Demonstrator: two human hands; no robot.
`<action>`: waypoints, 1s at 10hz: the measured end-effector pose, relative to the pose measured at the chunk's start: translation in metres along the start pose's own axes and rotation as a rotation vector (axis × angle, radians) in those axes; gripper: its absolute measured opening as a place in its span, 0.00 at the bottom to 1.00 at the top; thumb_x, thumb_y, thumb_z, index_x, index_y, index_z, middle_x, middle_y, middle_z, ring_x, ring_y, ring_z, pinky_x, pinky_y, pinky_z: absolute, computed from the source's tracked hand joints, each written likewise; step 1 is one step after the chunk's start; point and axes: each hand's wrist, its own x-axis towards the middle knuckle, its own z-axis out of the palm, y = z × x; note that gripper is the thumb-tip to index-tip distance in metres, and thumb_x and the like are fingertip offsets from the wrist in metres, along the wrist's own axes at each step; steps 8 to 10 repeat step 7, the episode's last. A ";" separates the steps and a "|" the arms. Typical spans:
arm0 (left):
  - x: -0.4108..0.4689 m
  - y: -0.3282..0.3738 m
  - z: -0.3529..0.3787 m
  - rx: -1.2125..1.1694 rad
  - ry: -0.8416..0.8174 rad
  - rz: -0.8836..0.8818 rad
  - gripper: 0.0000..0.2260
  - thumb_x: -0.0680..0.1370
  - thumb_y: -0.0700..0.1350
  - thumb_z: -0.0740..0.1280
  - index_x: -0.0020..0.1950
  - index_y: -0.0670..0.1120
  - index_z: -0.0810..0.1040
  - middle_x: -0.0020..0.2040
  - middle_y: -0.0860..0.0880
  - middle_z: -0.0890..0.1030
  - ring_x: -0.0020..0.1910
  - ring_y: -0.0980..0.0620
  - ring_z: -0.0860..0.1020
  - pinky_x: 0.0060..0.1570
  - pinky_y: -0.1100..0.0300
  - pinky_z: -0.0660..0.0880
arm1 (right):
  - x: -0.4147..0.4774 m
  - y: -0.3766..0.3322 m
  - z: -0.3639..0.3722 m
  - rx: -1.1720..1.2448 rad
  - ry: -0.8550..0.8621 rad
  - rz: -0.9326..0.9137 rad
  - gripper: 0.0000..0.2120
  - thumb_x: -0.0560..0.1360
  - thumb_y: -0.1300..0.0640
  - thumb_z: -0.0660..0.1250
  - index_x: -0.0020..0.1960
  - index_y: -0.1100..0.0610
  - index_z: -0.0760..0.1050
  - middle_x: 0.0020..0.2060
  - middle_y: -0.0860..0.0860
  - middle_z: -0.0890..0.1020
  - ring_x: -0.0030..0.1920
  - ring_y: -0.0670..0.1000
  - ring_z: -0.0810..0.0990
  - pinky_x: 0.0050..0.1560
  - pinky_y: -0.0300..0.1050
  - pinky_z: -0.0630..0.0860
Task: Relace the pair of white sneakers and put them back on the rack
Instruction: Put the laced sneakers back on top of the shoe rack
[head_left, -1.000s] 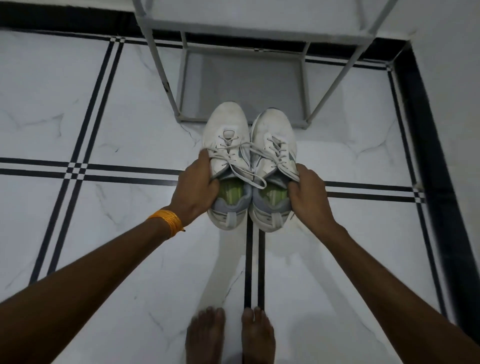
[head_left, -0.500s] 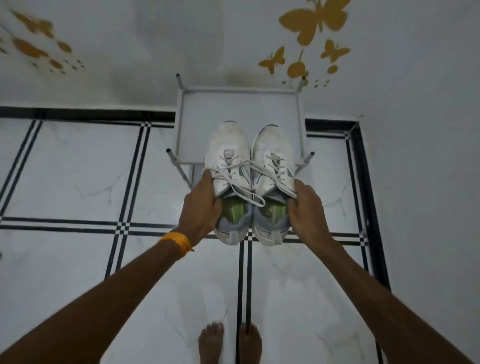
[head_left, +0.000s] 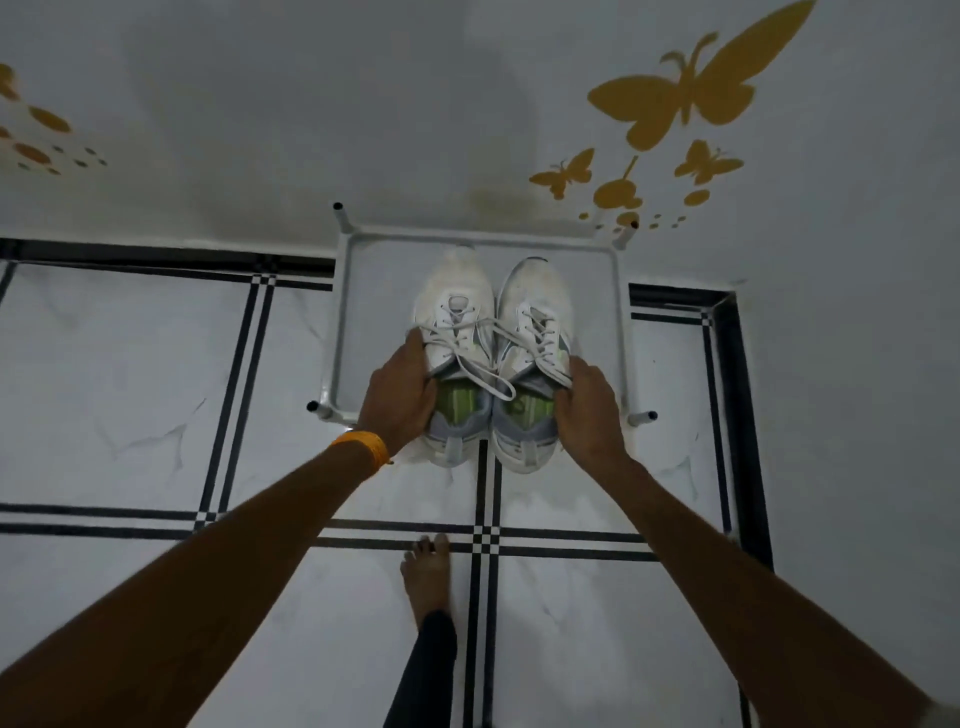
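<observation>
Left hand: the left hand (head_left: 402, 387), wearing an orange wristband (head_left: 363, 447), is clasped round the outer side of the left white lace-up sneaker (head_left: 457, 353), thumb by the collar.
Right hand: the right hand (head_left: 587, 410) is clasped round the outer side of the right white lace-up sneaker (head_left: 532, 358).
Why held so: gripping each outer flank presses the pair side by side, toes forward, so both can likely go down as one.
Laces: threaded, with a loose end trailing across the gap between the two shoes.
Sneakers' position: between the hands, toes over the top shelf of the white tubular metal rack (head_left: 340, 312), heels jutting past its front rail; whether the soles touch the shelf cannot be told.
Stage: relacing looks done; placement is under way.
</observation>
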 end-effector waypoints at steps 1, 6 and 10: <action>0.038 -0.023 0.014 0.001 -0.016 -0.053 0.26 0.77 0.44 0.58 0.75 0.39 0.61 0.65 0.37 0.76 0.60 0.36 0.77 0.61 0.43 0.74 | 0.038 0.000 0.021 -0.003 -0.036 0.022 0.16 0.79 0.66 0.56 0.66 0.64 0.70 0.54 0.63 0.76 0.53 0.61 0.76 0.54 0.52 0.74; 0.111 -0.066 0.057 0.008 -0.011 -0.120 0.26 0.78 0.49 0.62 0.74 0.45 0.61 0.63 0.41 0.77 0.56 0.38 0.79 0.55 0.43 0.78 | 0.116 0.030 0.067 -0.062 -0.211 0.046 0.20 0.77 0.55 0.62 0.68 0.59 0.67 0.55 0.60 0.76 0.55 0.60 0.76 0.53 0.48 0.73; 0.112 -0.050 0.036 0.231 0.015 -0.150 0.26 0.76 0.58 0.60 0.69 0.45 0.66 0.55 0.42 0.79 0.48 0.40 0.79 0.46 0.47 0.79 | 0.112 0.012 0.035 -0.181 -0.214 0.138 0.31 0.74 0.41 0.63 0.71 0.53 0.62 0.64 0.56 0.72 0.62 0.59 0.74 0.58 0.55 0.75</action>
